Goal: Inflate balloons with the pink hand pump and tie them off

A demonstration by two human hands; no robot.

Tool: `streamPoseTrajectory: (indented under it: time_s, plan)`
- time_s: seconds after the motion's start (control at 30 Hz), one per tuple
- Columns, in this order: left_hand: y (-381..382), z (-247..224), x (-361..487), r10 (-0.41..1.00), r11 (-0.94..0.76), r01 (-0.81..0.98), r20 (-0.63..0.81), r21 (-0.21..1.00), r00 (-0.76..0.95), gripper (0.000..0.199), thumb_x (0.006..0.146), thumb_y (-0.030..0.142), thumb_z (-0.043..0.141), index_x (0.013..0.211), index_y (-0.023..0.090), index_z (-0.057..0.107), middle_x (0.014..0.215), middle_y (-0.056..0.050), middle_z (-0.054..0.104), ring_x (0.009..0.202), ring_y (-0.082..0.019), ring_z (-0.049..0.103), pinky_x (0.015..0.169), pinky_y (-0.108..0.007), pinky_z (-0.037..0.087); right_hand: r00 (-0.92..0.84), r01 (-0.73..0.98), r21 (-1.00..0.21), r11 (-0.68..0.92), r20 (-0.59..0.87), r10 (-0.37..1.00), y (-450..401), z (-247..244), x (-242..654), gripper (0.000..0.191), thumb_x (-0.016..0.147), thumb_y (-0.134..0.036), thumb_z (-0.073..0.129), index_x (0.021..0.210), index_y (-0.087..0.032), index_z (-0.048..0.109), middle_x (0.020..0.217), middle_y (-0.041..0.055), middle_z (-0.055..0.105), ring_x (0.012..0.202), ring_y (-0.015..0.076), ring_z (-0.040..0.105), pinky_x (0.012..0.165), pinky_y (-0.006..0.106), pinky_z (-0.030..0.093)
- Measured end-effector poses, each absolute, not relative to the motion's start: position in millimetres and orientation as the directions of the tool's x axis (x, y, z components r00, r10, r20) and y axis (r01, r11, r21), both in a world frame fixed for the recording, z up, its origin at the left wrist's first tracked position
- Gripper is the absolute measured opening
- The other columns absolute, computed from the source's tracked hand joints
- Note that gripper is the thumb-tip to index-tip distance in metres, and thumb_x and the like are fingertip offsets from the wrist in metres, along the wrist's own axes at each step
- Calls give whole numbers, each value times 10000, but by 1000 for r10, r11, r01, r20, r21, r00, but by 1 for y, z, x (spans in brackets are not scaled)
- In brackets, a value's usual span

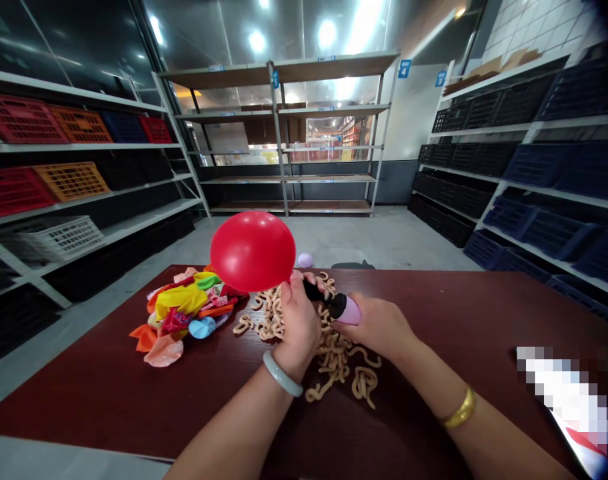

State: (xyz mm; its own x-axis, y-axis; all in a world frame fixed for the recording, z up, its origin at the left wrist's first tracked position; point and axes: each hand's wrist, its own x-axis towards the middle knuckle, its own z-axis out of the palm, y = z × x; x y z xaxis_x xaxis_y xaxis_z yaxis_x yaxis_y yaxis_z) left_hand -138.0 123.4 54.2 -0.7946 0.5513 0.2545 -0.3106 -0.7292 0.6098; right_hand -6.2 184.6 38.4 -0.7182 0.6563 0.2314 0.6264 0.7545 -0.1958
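Note:
A round, inflated red balloon sits on the black nozzle end of a hand pump with a light purple body. My left hand is closed around the balloon's neck and the nozzle, its thumb on top. The purple end of the pump is gripped by my right hand. Beneath both hands lies a spread heap of beige, curled rubber bands. To the left is a pile of uninflated balloons in yellow, orange, pink, green and blue.
The dark red-brown table carries everything. A partly blurred flat device lies at its right edge. On the floor beyond is a small light purple balloon. Shelves with plastic crates line both sides, and a metal rack stands behind.

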Motion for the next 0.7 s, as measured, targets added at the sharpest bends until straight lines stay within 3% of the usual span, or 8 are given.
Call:
streamPoseTrajectory:
  time_s: [0.17,0.33,0.47,0.7]
  plan:
    - [110,74,-193,432,-800,-205,305,563,-849,202,812,270,617,807,211,423,662,33,479,549,-117,514,502,-240,401,-732,625,-196,756,191,654,196,39,-3,554,749,-745,513,989,-251,583,881,61,711,785,266,664,593,298,346]
    - [110,73,-212,370,-824,-194,246,533,-896,182,813,271,587,798,215,415,637,41,463,521,-116,499,491,-242,388,-743,627,-138,767,191,642,201,36,0,547,755,-742,500,941,-235,584,822,61,705,755,256,663,585,299,336]
    - [122,57,-181,417,-801,-241,223,548,-881,183,831,267,577,792,215,406,658,36,482,539,-111,507,507,-241,404,-744,628,-96,772,218,632,198,35,0,494,775,-710,508,894,-233,555,783,51,698,729,258,664,573,299,321]
    - [134,32,-121,576,-699,-377,166,608,-800,212,862,352,585,799,213,438,710,22,525,570,-110,526,555,-255,455,-725,637,-130,759,234,648,184,38,-5,478,789,-689,508,896,-224,538,797,55,699,711,255,670,546,296,302]
